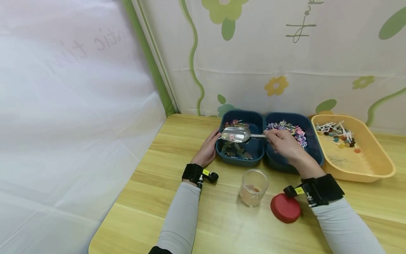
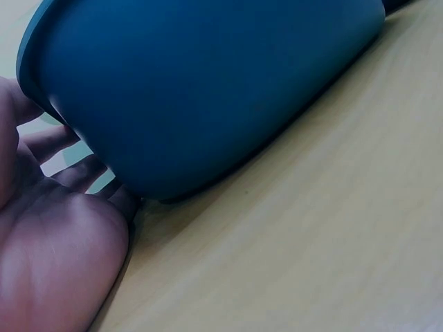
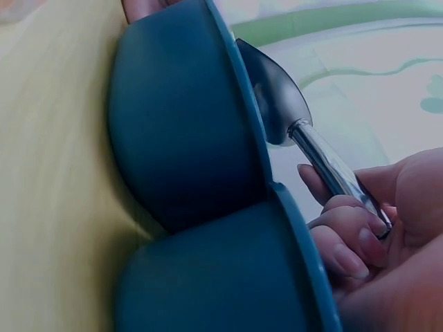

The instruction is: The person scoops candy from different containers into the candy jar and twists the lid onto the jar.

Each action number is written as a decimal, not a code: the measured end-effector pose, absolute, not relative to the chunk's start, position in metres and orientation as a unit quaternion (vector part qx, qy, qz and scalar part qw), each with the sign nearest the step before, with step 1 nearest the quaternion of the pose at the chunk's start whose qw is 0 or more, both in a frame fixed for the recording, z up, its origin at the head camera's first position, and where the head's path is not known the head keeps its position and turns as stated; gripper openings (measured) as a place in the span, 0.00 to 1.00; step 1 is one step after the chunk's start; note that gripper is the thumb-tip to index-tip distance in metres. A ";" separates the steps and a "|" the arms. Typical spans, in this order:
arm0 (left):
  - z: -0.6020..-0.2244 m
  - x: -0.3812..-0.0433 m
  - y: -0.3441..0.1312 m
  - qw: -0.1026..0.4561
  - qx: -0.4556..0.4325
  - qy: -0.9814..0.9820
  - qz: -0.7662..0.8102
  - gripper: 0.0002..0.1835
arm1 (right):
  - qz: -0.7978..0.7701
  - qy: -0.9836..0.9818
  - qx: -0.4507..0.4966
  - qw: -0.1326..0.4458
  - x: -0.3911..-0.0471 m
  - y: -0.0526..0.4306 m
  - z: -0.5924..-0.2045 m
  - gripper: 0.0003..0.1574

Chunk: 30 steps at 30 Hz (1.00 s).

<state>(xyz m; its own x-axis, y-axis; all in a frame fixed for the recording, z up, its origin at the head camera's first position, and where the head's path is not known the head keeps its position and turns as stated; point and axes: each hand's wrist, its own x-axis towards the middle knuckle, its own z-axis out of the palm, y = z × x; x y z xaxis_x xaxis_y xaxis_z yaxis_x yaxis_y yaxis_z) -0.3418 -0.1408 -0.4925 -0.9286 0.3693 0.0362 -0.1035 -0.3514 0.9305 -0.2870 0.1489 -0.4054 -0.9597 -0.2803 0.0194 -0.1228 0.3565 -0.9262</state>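
Observation:
My right hand [image 1: 282, 143] grips the handle of a metal scoop [image 1: 242, 134]. The scoop lies level over the left blue bin [image 1: 241, 163], with a few small candies in its bowl. In the right wrist view the fingers wrap round the scoop [image 3: 280, 90] handle, and the scoop's bowl is just above the bin's rim. My left hand [image 1: 207, 150] rests against the left side of that bin. The left wrist view shows its extended fingers [image 2: 52, 142] along the bin wall [image 2: 201, 97]. Small candies on sticks [image 1: 236, 151] lie in two groups inside this bin.
The right blue bin [image 1: 312, 135] holds swirled lollipops [image 1: 287, 128]. A yellow bin [image 1: 374, 162] beside it holds ball lollipops [image 1: 340, 134]. Nearer stand a clear jar [image 1: 253, 187] with some candies inside and a red lid [image 1: 285, 209] under my right wrist. A printed curtain [image 1: 234, 88] hangs behind.

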 end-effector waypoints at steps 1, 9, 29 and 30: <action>-0.493 -0.342 -0.141 0.145 0.122 0.550 0.813 0.26 | -0.559 0.817 -0.123 0.072 -0.287 0.151 -0.404 0.33; -0.492 -0.342 -0.142 0.151 0.135 0.550 0.810 0.26 | -0.608 0.779 -0.142 0.055 -0.281 0.174 -0.379 0.34; -0.493 -0.345 -0.147 0.154 0.147 0.548 0.809 0.29 | -0.641 0.735 -0.222 0.002 -0.233 0.277 -0.326 0.20; -0.493 -0.345 -0.147 0.155 0.147 0.547 0.810 0.29 | -0.633 0.743 -0.217 -0.008 -0.230 0.281 -0.325 0.21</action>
<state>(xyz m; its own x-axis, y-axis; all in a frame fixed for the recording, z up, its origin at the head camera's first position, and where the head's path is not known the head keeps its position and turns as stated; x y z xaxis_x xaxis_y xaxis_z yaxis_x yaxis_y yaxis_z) -0.3450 -0.1474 -0.4927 -0.9090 0.4112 0.0684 -0.0899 -0.3537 0.9310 -0.2304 0.2810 -0.3254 -0.9060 -0.3120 0.2862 -0.3324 0.1055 -0.9372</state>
